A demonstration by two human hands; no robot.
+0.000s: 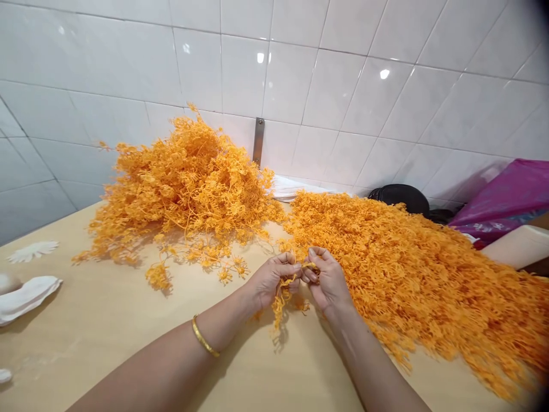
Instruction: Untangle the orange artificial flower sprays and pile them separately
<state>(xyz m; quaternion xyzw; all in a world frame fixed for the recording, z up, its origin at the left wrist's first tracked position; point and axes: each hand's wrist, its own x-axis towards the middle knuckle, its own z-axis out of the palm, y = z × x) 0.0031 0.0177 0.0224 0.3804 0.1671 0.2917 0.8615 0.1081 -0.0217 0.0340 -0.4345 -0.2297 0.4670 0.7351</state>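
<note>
- At table centre, left hand (274, 278) and right hand (328, 280) are both pinching one orange plastic sprig (283, 297), fingers closed on it.
- Sprig is dangling at 6 o'clock below the hands.
- Loose orange pile (184, 189) is lying at 10 o'clock, flat orange heap (420, 269) at 3 o'clock.

My 2 forearms come in from the bottom edge and angle toward each other, so my hands meet near the middle. My left hand (274, 277) lies with its back turned up, wrist nearly straight, fingers curled inward and thumb pressed toward the fingertips. My right hand (328, 280) faces it, back turned outward, its fingers bent and bunched, thumb tucked against them. The fingertips of both hands almost touch, closed in a pinch. My left forearm is bare, lying low and long across the view; my right forearm rises more steeply from the bottom edge.
</note>
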